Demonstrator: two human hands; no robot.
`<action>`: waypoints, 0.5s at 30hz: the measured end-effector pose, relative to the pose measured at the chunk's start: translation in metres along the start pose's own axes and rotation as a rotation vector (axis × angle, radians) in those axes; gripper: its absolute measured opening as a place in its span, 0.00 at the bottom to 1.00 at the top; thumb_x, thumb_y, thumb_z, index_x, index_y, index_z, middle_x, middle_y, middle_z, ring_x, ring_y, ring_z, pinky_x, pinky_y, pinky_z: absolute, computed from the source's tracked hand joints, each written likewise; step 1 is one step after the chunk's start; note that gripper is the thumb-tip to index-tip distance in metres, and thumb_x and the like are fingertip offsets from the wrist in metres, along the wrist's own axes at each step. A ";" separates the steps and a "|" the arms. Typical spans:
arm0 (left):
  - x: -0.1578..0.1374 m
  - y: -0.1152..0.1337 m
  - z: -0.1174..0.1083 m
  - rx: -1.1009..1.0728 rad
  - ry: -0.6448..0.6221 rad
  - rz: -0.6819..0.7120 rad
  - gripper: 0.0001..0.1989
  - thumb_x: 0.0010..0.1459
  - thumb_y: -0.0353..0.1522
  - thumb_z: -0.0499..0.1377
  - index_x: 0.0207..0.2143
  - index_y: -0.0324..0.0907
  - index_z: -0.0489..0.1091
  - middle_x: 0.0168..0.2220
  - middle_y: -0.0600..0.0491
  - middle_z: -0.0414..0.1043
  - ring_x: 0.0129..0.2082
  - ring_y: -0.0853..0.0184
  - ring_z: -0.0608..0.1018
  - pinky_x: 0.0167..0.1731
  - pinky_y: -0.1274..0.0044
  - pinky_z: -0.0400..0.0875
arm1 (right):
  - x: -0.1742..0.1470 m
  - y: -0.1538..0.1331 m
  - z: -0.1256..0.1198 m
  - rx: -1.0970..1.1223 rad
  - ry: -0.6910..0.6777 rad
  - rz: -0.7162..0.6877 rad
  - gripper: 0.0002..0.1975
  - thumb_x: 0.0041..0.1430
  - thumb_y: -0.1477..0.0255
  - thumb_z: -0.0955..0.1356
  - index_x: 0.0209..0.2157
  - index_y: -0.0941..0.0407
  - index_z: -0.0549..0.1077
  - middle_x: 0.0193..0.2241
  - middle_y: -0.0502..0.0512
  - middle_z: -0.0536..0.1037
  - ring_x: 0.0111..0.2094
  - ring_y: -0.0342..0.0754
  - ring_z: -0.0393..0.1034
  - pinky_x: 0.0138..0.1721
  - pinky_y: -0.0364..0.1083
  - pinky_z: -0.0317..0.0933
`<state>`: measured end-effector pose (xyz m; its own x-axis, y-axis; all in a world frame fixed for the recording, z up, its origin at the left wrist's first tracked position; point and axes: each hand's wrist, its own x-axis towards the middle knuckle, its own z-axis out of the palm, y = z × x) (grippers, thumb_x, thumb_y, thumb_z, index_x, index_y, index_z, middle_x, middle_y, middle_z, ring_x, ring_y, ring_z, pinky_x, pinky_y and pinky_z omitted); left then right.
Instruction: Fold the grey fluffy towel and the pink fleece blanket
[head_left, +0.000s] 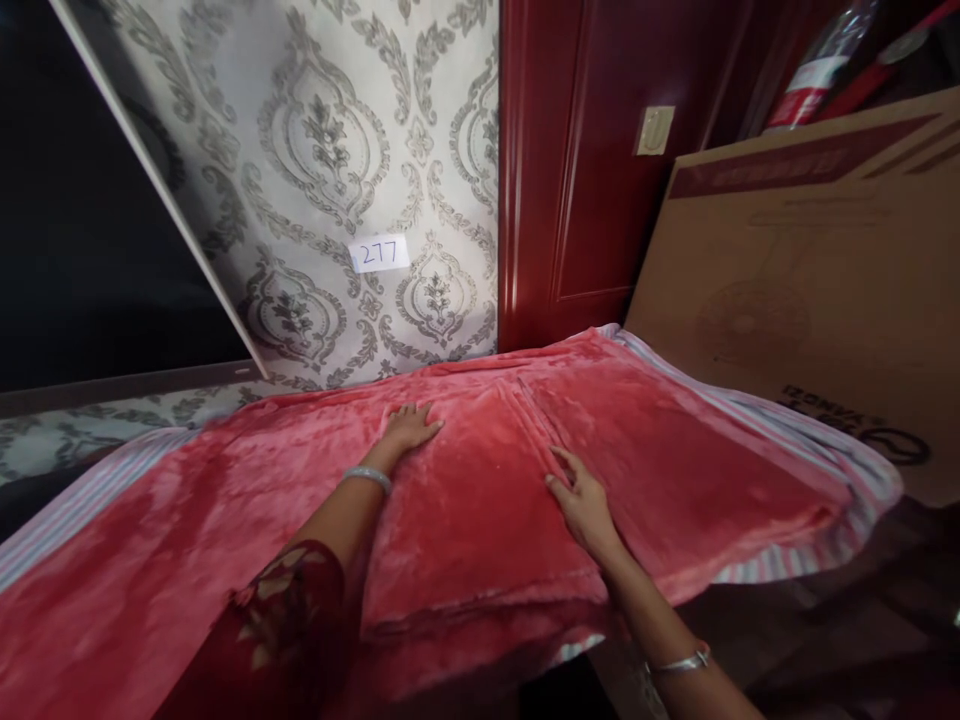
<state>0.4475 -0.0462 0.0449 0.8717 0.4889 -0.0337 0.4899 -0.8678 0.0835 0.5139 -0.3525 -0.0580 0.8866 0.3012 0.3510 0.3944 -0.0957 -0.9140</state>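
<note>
A plush red blanket (465, 510) lies folded in a narrow panel on top of a wider red plush spread (697, 450). My left hand (411, 427) rests flat at the panel's left side, fingers stretched toward the wall. At the panel's right edge is my right hand (583, 500), touching the cloth with thumb and forefinger apart. No fabric shows pinched between them; its other fingers are partly hidden.
Striped cloth (772, 565) shows beneath the spread's edges. Behind stand a patterned wall with a "277" label (379, 253) and a dark red door panel (600, 200). A large black screen (105, 220) is left; a cardboard box (810, 290) with a bottle (821, 75) behind it stands right.
</note>
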 end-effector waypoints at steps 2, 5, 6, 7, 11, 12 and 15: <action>0.001 0.014 -0.005 -0.010 0.013 0.023 0.35 0.65 0.47 0.47 0.69 0.38 0.55 0.69 0.33 0.55 0.69 0.44 0.58 0.64 0.51 0.53 | 0.001 0.000 0.000 -0.020 -0.003 -0.009 0.27 0.53 0.62 0.65 0.54 0.56 0.72 0.50 0.63 0.80 0.53 0.57 0.74 0.54 0.56 0.67; 0.004 0.043 -0.005 -0.037 0.000 0.153 0.36 0.65 0.48 0.47 0.71 0.42 0.49 0.73 0.41 0.46 0.72 0.52 0.51 0.67 0.55 0.46 | 0.001 0.000 -0.001 -0.045 -0.003 -0.019 0.26 0.53 0.63 0.66 0.54 0.54 0.73 0.49 0.61 0.81 0.52 0.57 0.74 0.54 0.55 0.67; 0.006 0.053 -0.004 -0.046 -0.023 0.200 0.37 0.65 0.49 0.47 0.72 0.44 0.48 0.74 0.44 0.44 0.73 0.54 0.49 0.68 0.57 0.45 | 0.001 0.000 0.000 -0.047 0.001 -0.019 0.25 0.53 0.64 0.67 0.53 0.54 0.74 0.49 0.61 0.81 0.52 0.58 0.75 0.54 0.56 0.67; 0.009 0.063 -0.002 -0.053 -0.050 0.237 0.38 0.65 0.50 0.47 0.72 0.46 0.47 0.74 0.46 0.43 0.73 0.55 0.49 0.68 0.57 0.45 | 0.001 0.001 0.000 -0.046 0.007 -0.017 0.25 0.53 0.64 0.67 0.53 0.54 0.74 0.49 0.61 0.81 0.51 0.58 0.75 0.54 0.56 0.67; 0.025 0.093 0.004 -0.056 -0.100 0.278 0.38 0.64 0.54 0.44 0.72 0.48 0.48 0.74 0.46 0.43 0.73 0.50 0.48 0.68 0.52 0.43 | 0.001 0.001 0.003 -0.043 0.017 -0.012 0.25 0.53 0.64 0.65 0.53 0.55 0.74 0.49 0.62 0.81 0.50 0.58 0.76 0.55 0.57 0.67; 0.030 0.098 0.006 -0.053 -0.097 0.276 0.39 0.64 0.54 0.44 0.72 0.49 0.48 0.74 0.46 0.43 0.73 0.48 0.47 0.68 0.51 0.42 | 0.000 0.001 0.004 -0.043 0.016 -0.011 0.25 0.53 0.64 0.65 0.53 0.55 0.73 0.49 0.62 0.81 0.50 0.58 0.76 0.55 0.57 0.67; 0.044 0.108 0.009 -0.043 -0.079 0.269 0.38 0.64 0.54 0.44 0.72 0.52 0.47 0.74 0.48 0.43 0.72 0.42 0.47 0.66 0.47 0.41 | 0.000 0.002 0.005 -0.038 0.009 -0.005 0.25 0.54 0.64 0.65 0.54 0.55 0.73 0.49 0.61 0.81 0.50 0.58 0.76 0.54 0.56 0.68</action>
<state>0.5386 -0.1189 0.0438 0.9694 0.2316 -0.0818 0.2413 -0.9600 0.1417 0.5130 -0.3480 -0.0607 0.8866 0.2934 0.3575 0.4076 -0.1304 -0.9038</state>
